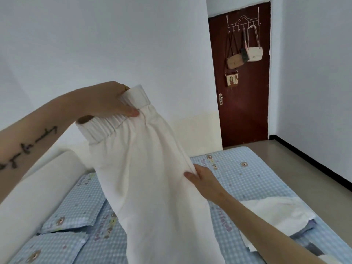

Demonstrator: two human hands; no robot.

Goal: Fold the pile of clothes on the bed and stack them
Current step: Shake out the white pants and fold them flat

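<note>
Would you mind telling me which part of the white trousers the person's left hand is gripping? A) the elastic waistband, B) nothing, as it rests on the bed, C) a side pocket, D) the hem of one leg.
A: the left hand holds the gathered elastic waistband at the top of the white trousers, lifted above the bed, while the right hand pinches the fabric lower along the side edge.

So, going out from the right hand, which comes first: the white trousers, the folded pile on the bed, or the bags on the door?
1. White trousers: gripped at the side edge by the right hand.
2. Folded pile: on the bed, lower right.
3. Bags: hanging on the brown door, far back.
</note>
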